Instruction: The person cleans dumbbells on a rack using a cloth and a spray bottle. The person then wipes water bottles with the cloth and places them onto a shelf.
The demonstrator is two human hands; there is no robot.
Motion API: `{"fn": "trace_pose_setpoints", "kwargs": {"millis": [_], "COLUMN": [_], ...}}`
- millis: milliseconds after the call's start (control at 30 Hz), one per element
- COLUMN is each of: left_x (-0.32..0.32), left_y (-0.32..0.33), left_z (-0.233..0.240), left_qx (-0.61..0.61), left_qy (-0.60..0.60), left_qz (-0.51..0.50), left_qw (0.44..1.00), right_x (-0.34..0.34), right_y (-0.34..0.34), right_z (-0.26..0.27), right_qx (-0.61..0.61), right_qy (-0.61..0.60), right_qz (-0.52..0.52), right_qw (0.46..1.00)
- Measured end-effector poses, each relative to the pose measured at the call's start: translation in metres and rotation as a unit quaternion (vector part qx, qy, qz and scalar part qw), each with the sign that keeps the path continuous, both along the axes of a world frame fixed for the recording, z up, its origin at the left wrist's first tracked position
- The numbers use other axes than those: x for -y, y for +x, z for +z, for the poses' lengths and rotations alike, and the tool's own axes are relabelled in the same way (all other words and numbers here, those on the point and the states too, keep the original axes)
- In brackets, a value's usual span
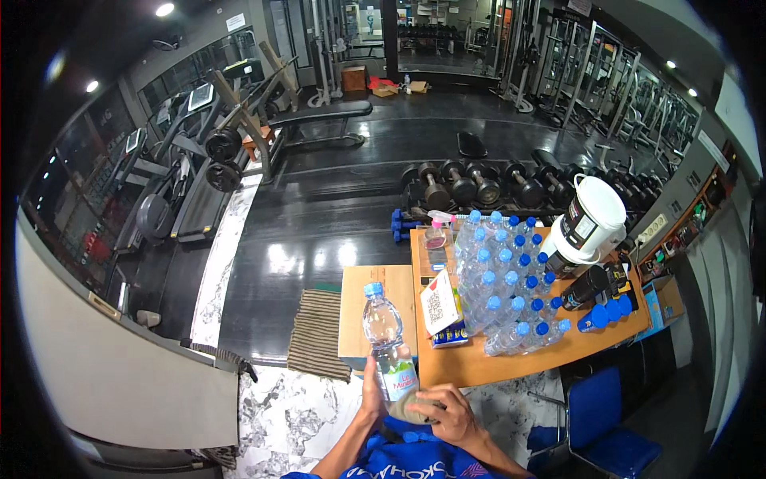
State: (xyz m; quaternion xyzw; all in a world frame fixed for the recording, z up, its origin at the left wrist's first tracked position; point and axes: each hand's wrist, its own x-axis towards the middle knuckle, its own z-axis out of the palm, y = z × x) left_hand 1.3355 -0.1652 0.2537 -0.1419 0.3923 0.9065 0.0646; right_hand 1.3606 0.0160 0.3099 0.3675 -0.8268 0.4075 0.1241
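Observation:
A clear plastic water bottle (383, 326) with a blue cap and a printed label stands tilted in front of me. My left hand (372, 392) grips it along its left side, low on the label. My right hand (452, 416) presses a greyish-brown cloth (413, 408) against the lower end of the bottle, hiding its base. Just ahead, on the wooden table (455, 368), several blue-capped water bottles (502, 281) stand packed in rows.
A cardboard box (377, 281) stands left of the table. A card with a printed code (441, 304), a pink-topped spray bottle (435, 236), a white tub (589, 218), a black bottle (585, 287) and blue cups (604, 314) occupy the table. A blue chair (598, 413) is at right.

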Motion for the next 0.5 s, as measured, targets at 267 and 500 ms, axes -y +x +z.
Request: {"fn": "trace_pose_setpoints", "kwargs": {"millis": [267, 500], "left_x": [-0.013, -0.029], "left_y": [-0.001, -0.001], "left_z": [0.001, 0.038], "left_qx": [-0.047, 0.059], "left_qy": [-0.023, 0.052], "left_qz": [-0.079, -0.081], "left_qw": [0.995, 0.994], "right_x": [-0.009, 0.018], "right_y": [-0.028, -0.056], "right_z": [0.021, 0.044], "right_qx": [0.162, 0.110], "right_qy": [-0.233, -0.102], "right_qz": [-0.208, -0.158], "right_qw": [0.936, 0.976]}}
